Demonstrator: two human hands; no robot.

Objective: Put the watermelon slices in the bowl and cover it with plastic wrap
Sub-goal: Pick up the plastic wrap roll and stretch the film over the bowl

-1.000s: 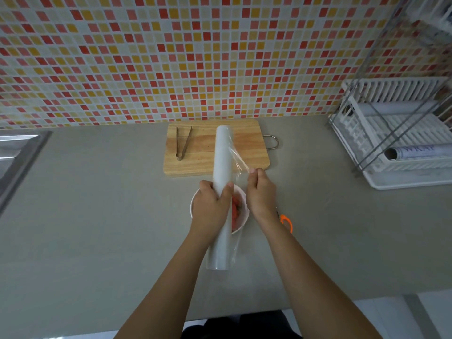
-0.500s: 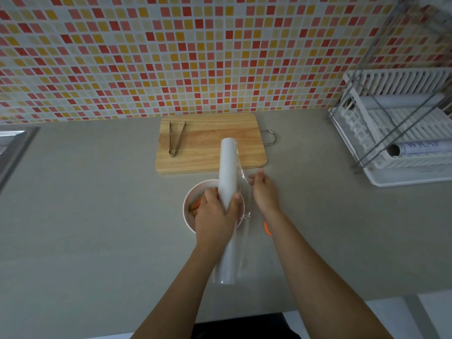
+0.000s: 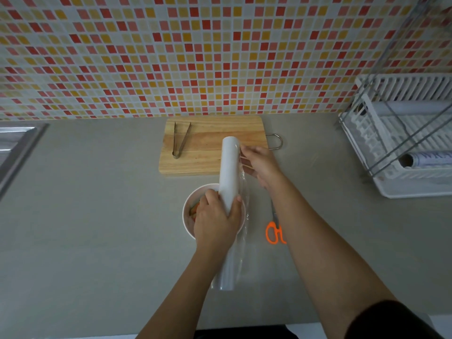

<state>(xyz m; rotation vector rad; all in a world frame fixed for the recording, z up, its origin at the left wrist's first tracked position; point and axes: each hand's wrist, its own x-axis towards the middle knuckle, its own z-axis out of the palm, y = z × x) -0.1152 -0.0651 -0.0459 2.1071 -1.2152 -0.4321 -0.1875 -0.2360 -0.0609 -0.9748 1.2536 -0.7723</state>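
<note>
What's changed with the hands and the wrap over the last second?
The right hand moved up the plastic wrap roll to its far end and is picking at the film edge. The left hand still grips the roll over the bowl. Tongs and cutting board stayed put.

A mosaic wall [image 3: 195,57] of small square tiles in red, orange, yellow, pink and white fills the upper half of the view, with pale grout lines between them. Below it runs a plain grey-beige desk [image 3: 97,228], matte and evenly lit, with soft shadows and no glare. At the far left edge sits the metal rim of a sink [image 3: 17,148]. On the right, a white plastic dish rack [image 3: 403,148] with a thin metal wire frame stands on the desk against the wall. A strip of pale floor [image 3: 318,332] shows beyond the desk's near edge.
</note>
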